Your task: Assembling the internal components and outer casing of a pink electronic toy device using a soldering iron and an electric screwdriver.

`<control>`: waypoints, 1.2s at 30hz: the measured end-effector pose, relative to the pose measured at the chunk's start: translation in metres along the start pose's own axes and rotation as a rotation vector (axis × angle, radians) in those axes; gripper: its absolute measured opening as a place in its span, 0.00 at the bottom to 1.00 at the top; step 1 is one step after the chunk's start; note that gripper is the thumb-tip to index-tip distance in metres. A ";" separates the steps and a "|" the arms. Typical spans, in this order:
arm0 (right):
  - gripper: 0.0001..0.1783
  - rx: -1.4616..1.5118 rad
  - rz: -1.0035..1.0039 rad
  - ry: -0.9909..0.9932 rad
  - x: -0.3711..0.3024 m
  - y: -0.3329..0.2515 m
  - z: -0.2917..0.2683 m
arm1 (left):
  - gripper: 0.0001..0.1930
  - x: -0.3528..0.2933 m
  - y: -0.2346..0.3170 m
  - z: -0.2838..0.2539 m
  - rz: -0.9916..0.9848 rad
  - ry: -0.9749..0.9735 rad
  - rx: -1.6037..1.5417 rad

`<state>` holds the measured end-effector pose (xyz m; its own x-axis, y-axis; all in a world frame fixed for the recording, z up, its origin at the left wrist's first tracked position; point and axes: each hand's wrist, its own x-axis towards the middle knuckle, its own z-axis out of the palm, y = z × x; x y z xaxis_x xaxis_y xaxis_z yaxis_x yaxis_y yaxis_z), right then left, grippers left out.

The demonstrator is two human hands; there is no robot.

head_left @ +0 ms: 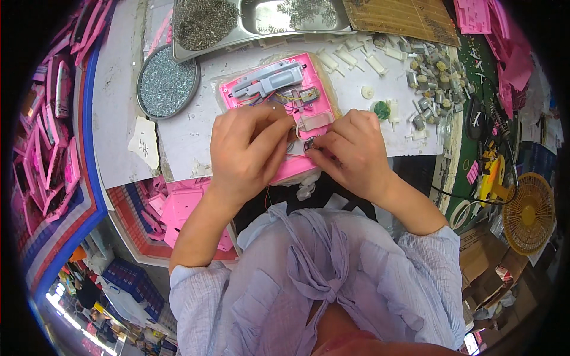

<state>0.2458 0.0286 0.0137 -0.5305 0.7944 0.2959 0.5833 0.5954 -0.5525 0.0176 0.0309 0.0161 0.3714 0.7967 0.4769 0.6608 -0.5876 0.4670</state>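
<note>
A pink plastic housing (323, 98) lies on a padded wrap in front of me. Fixed in it are a grey plastic mechanism (270, 81), a small motor (309, 95) and thin coloured wires (286, 105). My left hand (246, 145) is closed over the housing's near left part, thumb and fingers pinched together; what they hold is hidden. At the near right edge my right hand (356, 151) pinches a small dark, metallic part (309, 143) between thumb and index finger. A pale wire runs close to the left fingertips.
A round tray of small screws (168, 83) stands left. Metal trays (255, 38) of small metal parts and a brown board (404, 18) are at the back. Several small motors (436, 83) and white plastic pieces (375, 64) lie right, beyond them a yellow fan (528, 213). Pink housings (47, 142) fill the left.
</note>
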 end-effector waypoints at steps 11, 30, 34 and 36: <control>0.14 -0.176 0.077 0.042 0.062 0.030 -0.006 | 0.13 0.027 -0.014 0.012 -0.026 -0.026 0.064; 0.08 -0.687 -0.174 -0.148 0.062 -0.003 -0.005 | 0.14 0.041 -0.028 0.012 0.143 -0.081 -0.059; 0.10 -0.540 0.068 -0.574 0.084 0.016 -0.043 | 0.18 0.043 -0.040 0.004 0.289 -0.095 0.001; 0.13 -0.371 0.302 -0.374 0.114 0.078 -0.087 | 0.21 0.040 -0.045 -0.009 0.300 -0.167 0.052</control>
<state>0.2841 0.1762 0.0719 -0.4490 0.8786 -0.1629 0.8815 0.4058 -0.2414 -0.0034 0.0878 0.0210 0.6530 0.6040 0.4569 0.5365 -0.7947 0.2838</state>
